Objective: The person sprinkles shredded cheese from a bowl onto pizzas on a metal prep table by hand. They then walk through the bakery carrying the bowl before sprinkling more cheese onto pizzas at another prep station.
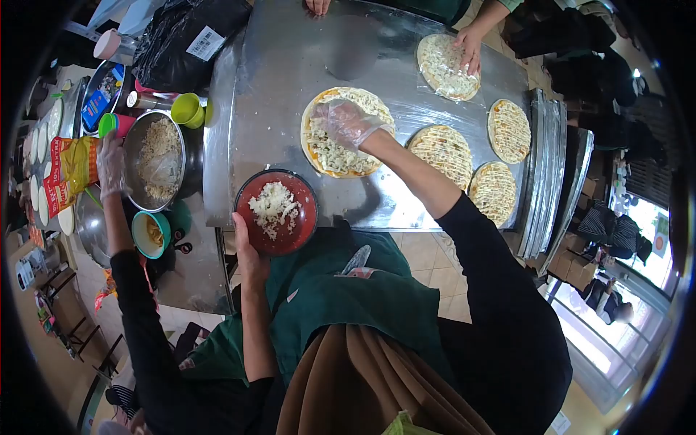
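My left hand grips the rim of a red bowl at the table's near edge, thumb on the side. Grated white cheese lies in the bowl. My right hand, in a clear plastic glove, rests over a round pizza topped with grated cheese. Its fingers stretch across the topping toward the upper left, partly blurred under the glove. To the right of my forearm lies a pizza with pale stripes of sauce, with two smaller striped ones, a lower pizza and an upper pizza, beyond.
Across the metal table, a co-worker's hand touches a plastic-wrapped pizza. At left, another person's gloved hand is beside a steel bowl of crumbly food. A teal bowl and green cup stand nearby.
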`<state>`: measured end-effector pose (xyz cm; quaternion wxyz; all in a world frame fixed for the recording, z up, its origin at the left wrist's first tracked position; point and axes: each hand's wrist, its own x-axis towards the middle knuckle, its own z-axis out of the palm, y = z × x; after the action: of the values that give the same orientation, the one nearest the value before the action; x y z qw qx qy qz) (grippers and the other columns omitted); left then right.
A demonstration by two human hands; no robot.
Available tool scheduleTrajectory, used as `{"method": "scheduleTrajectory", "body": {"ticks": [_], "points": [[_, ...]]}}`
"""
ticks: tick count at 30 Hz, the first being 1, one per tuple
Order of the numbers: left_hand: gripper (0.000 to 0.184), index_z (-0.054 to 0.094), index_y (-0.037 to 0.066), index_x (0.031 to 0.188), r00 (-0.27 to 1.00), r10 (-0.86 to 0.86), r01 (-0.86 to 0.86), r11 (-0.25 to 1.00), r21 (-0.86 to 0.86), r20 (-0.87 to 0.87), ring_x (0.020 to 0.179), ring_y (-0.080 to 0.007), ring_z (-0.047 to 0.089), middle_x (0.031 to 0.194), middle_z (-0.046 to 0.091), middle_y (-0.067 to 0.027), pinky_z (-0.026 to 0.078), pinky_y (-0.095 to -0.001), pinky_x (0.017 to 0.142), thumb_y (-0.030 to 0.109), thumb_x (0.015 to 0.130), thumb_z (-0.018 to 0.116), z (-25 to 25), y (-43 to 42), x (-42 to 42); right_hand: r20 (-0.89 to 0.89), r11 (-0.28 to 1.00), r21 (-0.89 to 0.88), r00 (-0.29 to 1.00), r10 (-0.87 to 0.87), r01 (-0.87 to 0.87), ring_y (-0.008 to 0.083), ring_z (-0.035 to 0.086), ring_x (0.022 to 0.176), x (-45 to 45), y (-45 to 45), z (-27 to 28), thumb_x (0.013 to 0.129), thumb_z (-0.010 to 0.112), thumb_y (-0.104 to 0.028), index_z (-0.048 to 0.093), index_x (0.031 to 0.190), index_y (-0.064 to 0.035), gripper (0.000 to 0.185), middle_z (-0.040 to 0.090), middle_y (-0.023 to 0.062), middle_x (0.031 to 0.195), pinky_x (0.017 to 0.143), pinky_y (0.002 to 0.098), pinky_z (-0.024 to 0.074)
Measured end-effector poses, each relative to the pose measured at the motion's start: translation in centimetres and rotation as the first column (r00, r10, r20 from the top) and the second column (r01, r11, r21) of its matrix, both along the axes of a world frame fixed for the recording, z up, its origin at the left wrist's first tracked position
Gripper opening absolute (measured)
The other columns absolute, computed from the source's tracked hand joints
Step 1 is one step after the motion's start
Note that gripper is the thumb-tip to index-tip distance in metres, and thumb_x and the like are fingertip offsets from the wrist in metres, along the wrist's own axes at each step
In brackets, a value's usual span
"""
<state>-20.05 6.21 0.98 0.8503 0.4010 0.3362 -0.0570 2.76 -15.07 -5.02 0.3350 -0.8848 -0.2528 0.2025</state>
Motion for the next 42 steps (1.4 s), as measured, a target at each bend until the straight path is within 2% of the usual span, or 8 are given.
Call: {"method": "scheduleTrajectory", "body": {"ticks": [7, 16, 20, 22, 24, 33, 38, 42], "points": [[0.057, 0.040, 0.005, 0.135, 1.000, -0.001, 0.001, 1.000, -0.011, 0.007, 0.117, -0.0228, 0.053, 0.131, 0.050, -0.0105, 0.045, -0.0402, 0.098, 0.049, 0.098, 0.035, 0.0, 0.9, -1.0, 0.075, 0.973, -0.232, 0.997, 0.019, -0.001, 0.0354, 0.062, 0.085, 0.8, 0.2, 2.1, 0.087, 0.048, -0.015, 0.061, 0.098, -0.0059, 0.019, 0.064, 0.0183, 0.089, 0.080, 0.0403, 0.0494], [0.058, 0.038, 0.003, 0.135, 0.998, -0.040, 0.042, 0.998, -0.036, 0.048, 0.118, -0.0245, 0.053, 0.131, 0.050, -0.0125, 0.044, -0.0410, 0.100, 0.048, 0.099, 0.029, 1.6, 1.7, -1.5, 0.052, 0.998, 0.058, 0.998, 0.034, -0.037, 0.0259, 0.063, 0.073, -3.5, -1.4, 0.0, 0.078, 0.064, -0.017, 0.066, 0.093, -0.0086, 0.017, 0.066, 0.0114, 0.089, 0.070, 0.0344, 0.0510], [0.059, 0.038, 0.002, 0.135, 0.990, -0.086, 0.094, 0.993, -0.068, 0.109, 0.117, -0.0259, 0.053, 0.131, 0.050, -0.0143, 0.045, -0.0423, 0.098, 0.048, 0.100, 0.027, 1.1, 2.4, -2.1, -0.516, 0.871, 0.169, 0.794, -0.320, 0.461, 0.0179, 0.065, 0.080, -5.1, -7.8, 5.1, 0.078, 0.068, -0.019, 0.068, 0.098, -0.0092, 0.022, 0.067, 0.0056, 0.091, 0.075, 0.0305, 0.0515], [0.059, 0.038, 0.001, 0.135, 0.988, -0.099, 0.113, 0.987, -0.115, 0.122, 0.116, -0.0260, 0.053, 0.131, 0.050, -0.0144, 0.045, -0.0426, 0.098, 0.048, 0.100, 0.027, 1.4, 2.4, -2.2, -0.254, 0.939, 0.120, 0.925, -0.284, 0.321, 0.0163, 0.064, 0.086, -5.9, -13.4, 5.1, 0.078, 0.069, -0.015, 0.068, 0.100, -0.0076, 0.022, 0.067, 0.0043, 0.098, 0.078, 0.0304, 0.0513], [0.060, 0.038, 0.001, 0.135, 0.987, -0.111, 0.130, 0.977, -0.168, 0.116, 0.117, -0.0262, 0.053, 0.131, 0.050, -0.0146, 0.045, -0.0426, 0.098, 0.048, 0.100, 0.028, 1.5, 2.5, -2.4, -0.360, 0.873, 0.013, 0.817, -0.451, 0.488, 0.0189, 0.064, 0.088, -7.5, -17.5, 6.3, 0.078, 0.069, -0.015, 0.068, 0.101, -0.0090, 0.024, 0.067, 0.0052, 0.103, 0.081, 0.0309, 0.0508], [0.058, 0.036, 0.004, 0.137, 0.958, -0.247, 0.265, 0.956, -0.129, 0.142, 0.118, -0.0267, 0.052, 0.134, 0.048, -0.0134, 0.045, -0.0447, 0.098, 0.048, 0.099, 0.031, 1.3, 0.4, -3.0, 0.298, 0.682, -0.387, 0.784, -0.545, 0.621, 0.0198, 0.066, 0.080, -8.9, -25.9, 1.8, 0.070, 0.073, -0.006, 0.068, 0.098, -0.0148, 0.030, 0.069, 0.0067, 0.086, 0.072, 0.0324, 0.0516], [0.056, 0.037, 0.001, 0.135, 0.958, -0.234, 0.259, 0.954, -0.150, 0.164, 0.118, -0.0249, 0.052, 0.132, 0.049, -0.0142, 0.044, -0.0419, 0.101, 0.044, 0.101, 0.029, 3.0, -2.7, -2.8, 0.112, 0.744, -0.318, 0.803, -0.586, 0.587, 0.0342, 0.065, 0.079, -11.6, -27.5, 3.4, 0.080, 0.061, -0.022, 0.066, 0.095, -0.0119, 0.019, 0.068, 0.0125, 0.087, 0.072, 0.0396, 0.0517], [0.055, 0.037, 0.000, 0.135, 0.952, -0.249, 0.279, 0.944, -0.174, 0.177, 0.117, -0.0244, 0.054, 0.131, 0.050, -0.0145, 0.046, -0.0405, 0.099, 0.043, 0.101, 0.029, 3.8, -5.5, -2.3, 0.155, 0.815, -0.290, 0.865, -0.478, 0.502, 0.0290, 0.066, 0.076, -13.0, -26.8, 3.0, 0.081, 0.060, -0.021, 0.064, 0.096, -0.0150, 0.016, 0.068, 0.0109, 0.085, 0.068, 0.0384, 0.0514]]}}
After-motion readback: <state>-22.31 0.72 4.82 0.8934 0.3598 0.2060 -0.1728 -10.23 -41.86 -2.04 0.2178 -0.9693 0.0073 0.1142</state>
